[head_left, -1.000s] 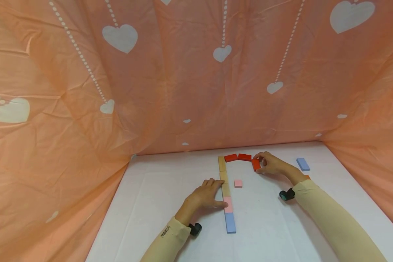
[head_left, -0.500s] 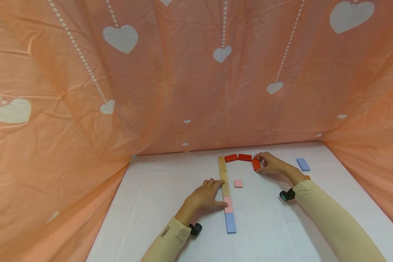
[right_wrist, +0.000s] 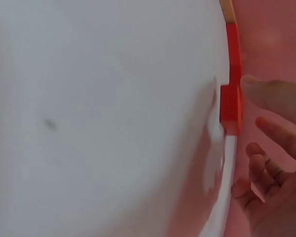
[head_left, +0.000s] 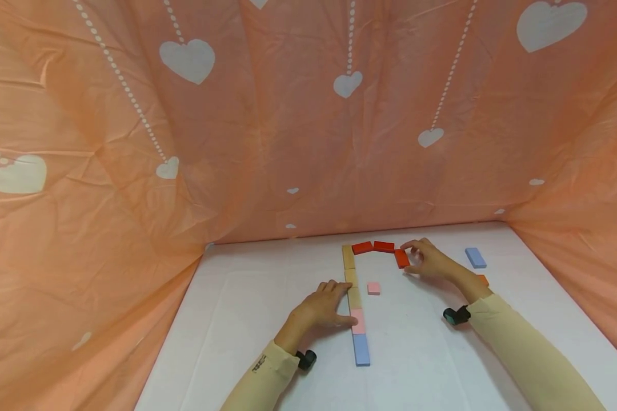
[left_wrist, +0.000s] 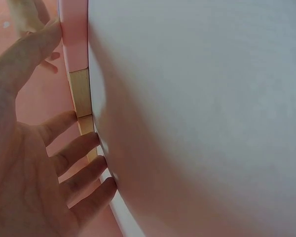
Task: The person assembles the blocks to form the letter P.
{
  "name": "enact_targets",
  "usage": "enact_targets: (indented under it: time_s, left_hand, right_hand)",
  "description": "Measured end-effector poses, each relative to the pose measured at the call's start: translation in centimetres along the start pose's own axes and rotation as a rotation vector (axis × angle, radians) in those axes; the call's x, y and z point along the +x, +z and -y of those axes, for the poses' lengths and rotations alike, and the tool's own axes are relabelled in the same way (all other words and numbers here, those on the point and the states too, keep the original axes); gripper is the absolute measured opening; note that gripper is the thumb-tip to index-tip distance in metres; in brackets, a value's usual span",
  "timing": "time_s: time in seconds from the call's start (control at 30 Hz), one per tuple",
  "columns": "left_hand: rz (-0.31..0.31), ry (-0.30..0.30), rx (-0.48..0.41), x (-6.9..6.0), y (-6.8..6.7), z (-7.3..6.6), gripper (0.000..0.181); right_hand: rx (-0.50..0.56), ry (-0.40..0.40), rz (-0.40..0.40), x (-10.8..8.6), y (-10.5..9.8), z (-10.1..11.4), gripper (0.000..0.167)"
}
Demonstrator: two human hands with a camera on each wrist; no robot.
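Note:
My left hand [head_left: 316,308] rests beside a straight row of flat blocks, index fingertip at a wooden block [head_left: 355,299] and thumb at a pink block [head_left: 359,327]. A blue block [head_left: 361,350] ends the row at the near side. In the left wrist view the fingers are spread along the row. Red blocks bend right from its far end: a first red block [head_left: 362,248], a second red block [head_left: 383,246] and a third, turned red block [head_left: 401,258]. Around this third block my right hand [head_left: 434,264] is held loosely, thumb and fingers spread apart; the right wrist view shows it ungripped.
A small pink square block [head_left: 373,288] lies right of the row. Farther right are a blue block [head_left: 475,257] and an orange block [head_left: 484,279], partly hidden by the right arm. An orange curtain [head_left: 308,142] hangs behind the white table [head_left: 252,274].
My right hand has loosened from the third red block and shifted slightly right, uncovering more of the orange block. The left hand and the row stay where they were.

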State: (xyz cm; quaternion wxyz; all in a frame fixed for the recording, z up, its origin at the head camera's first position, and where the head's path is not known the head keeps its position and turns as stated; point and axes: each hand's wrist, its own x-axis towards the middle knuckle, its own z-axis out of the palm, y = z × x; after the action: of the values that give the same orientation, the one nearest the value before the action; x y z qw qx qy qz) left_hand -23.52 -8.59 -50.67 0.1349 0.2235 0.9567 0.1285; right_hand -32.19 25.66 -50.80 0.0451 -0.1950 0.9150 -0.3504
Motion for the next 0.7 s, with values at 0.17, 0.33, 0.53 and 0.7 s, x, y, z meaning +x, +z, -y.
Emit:
enact_targets:
  time_s: [0.17,0.33,0.53,0.7]
  left_hand:
    - [-0.001,0.004,-0.003,-0.1,-0.1,0.0,0.094]
    - [-0.002,0.001,-0.008,-0.1,-0.1,0.0,0.094]
    - [0.002,0.001,-0.009,-0.1,-0.1,0.0,0.094]
    - [0.007,-0.002,-0.007,0.0,-0.2,0.0,0.094]
  right_hand:
    - [0.021,-0.017,-0.027,-1.0,0.7,0.9,0.046]
    - [0.038,-0.099,-0.045,-1.7,1.5,1.8,0.041]
    - [0.083,-0.132,-0.007,-2.2,2.8,2.7,0.041]
    - [0.1,-0.131,0.028,-2.3,3.9,3.4,0.042]
